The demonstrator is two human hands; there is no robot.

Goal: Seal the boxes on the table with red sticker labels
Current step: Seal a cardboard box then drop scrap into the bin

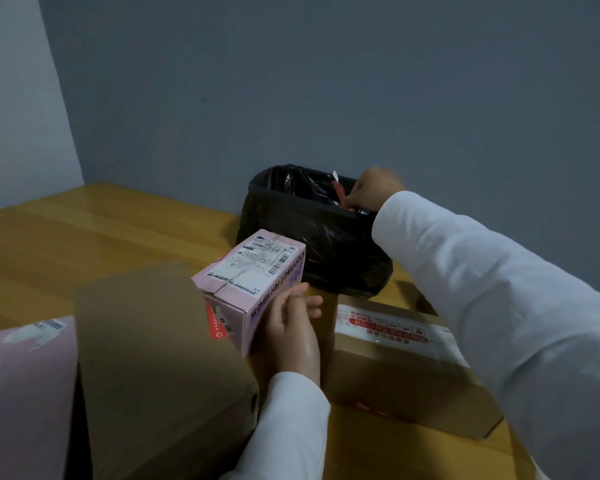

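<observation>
Four boxes: in view on the wooden table [84, 233], all within your reach, so you can seal them one after another without shifting.
Brown box left: large carton [153, 368] is nearest you and props up the pink one leaning on its top.
Brown box right: flat carton [395, 368] carries a red-printed strip [385, 327] along its top seam; looks sealed already.
Bin: black-lined bin [312, 233] sits at the far edge by the wall, clear of the boxes, presumably for sticker backing.
Pink box far left: only a corner [25, 375] shows; I can't tell if it's sealed.
Contact lenses box: small pink box [253, 289] is tilted on the large carton with a red sticker [215, 323] over its end flap.
Left hand: your left hand [291, 327] rests against the box's side, fingers relaxed and loose, steadying rather than gripping.
Right hand: your right hand [371, 192] is over the bin mouth, fingers curled down next to a red scrap [338, 192]; I can't tell whether you're pinching it or have let go.
</observation>
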